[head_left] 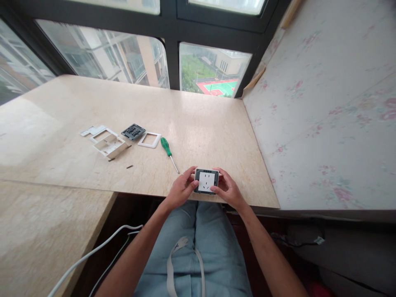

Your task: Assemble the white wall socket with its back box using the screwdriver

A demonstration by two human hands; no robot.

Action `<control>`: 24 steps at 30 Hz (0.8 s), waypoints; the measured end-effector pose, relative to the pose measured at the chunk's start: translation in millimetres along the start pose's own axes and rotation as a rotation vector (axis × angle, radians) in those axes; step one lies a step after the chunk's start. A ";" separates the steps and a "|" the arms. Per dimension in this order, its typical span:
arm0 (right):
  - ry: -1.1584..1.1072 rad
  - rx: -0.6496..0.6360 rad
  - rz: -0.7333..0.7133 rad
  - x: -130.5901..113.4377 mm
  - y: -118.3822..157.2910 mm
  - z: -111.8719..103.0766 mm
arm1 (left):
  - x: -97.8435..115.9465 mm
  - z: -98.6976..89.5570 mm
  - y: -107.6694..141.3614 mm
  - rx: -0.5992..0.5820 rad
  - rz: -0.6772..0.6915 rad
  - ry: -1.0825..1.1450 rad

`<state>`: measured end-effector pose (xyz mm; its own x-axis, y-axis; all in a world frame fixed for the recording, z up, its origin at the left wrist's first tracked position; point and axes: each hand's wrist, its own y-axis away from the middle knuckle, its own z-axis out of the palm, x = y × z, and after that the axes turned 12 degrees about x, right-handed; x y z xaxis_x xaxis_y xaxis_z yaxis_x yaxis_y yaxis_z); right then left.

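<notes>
Near the front edge of the stone counter, a wall socket (206,181) with a white face and a dark grey frame is held between both hands, its slotted face toward me. My left hand (183,186) is closed on its left side, thumb on the front edge. On the right side my right hand (228,187) grips it, thumb at the lower corner of the white face. The fingers behind the socket are partly hidden. Just beyond my left hand lies a green-handled screwdriver (166,146), its metal tip pointing toward the socket.
Left of the screwdriver lie a white frame (149,140), a dark grey socket part (133,132), a white box (109,145) and several small screws. The counter (210,128) meets windows behind and a floral wall (321,107) at right. A white cable (93,247) hangs lower left.
</notes>
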<state>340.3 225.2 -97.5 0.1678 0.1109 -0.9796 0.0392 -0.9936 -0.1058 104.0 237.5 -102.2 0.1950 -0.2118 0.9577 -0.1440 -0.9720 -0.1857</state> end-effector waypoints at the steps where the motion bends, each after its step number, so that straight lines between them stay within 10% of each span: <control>1: 0.002 0.003 0.007 -0.3 -0.2 0.0 | -0.2 0.0 0.4 0.006 0.012 -0.035; 24: 0.085 0.048 -0.049 2.5 -0.2 2.0 | 11.1 -13.5 -9.4 -0.091 0.162 -0.320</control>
<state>338.8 225.6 -100.3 0.2496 0.1589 -0.9552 0.0022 -0.9865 -0.1635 94.4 245.6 -86.9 0.4543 -0.3977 0.7971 -0.2811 -0.9131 -0.2954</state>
